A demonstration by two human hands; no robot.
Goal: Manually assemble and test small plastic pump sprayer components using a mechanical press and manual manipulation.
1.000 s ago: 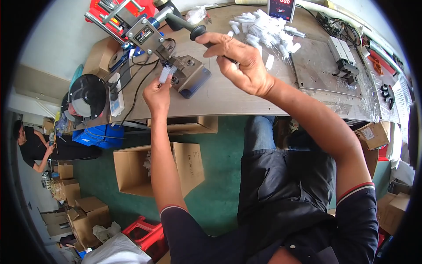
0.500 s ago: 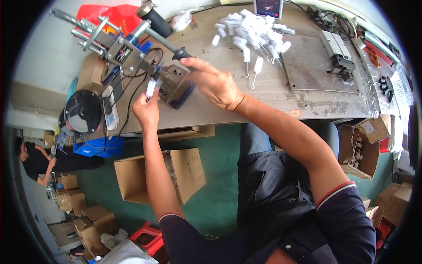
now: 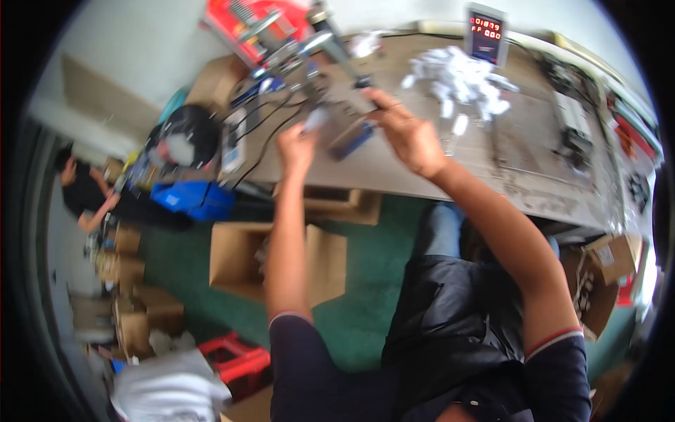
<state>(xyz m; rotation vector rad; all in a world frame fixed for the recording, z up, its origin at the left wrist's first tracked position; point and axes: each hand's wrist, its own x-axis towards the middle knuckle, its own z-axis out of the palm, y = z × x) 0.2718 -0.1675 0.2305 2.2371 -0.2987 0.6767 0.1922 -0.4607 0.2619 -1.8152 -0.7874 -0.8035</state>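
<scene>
My left hand [image 3: 297, 149] is closed, pinching a small white-bristled brush [image 3: 316, 119] with its bristle end toward the metal hand press [image 3: 285, 60]. Blur hides whether the brush touches the press. The press's long lever ends in a black handle [image 3: 363, 81], and the fingers of my right hand [image 3: 411, 141] are curled at it. Beyond my right hand lies a heap of similar white brushes [image 3: 460, 77]. One loose brush [image 3: 460, 125] lies at the heap's near side.
A digital counter [image 3: 486, 35] stands behind the heap. To the right, a metal plate [image 3: 538, 141] carries a grey fixture [image 3: 573, 123]. A black round fan-like device [image 3: 184, 137] sits at left. Below the bench stands an open carton [image 3: 239, 257]; another person [image 3: 88, 186] is at far left.
My view has swung, so the bench and both hands sit farther right in the picture, with more blur. Both hands keep about the same places by the press. The counter's red digits now show.
</scene>
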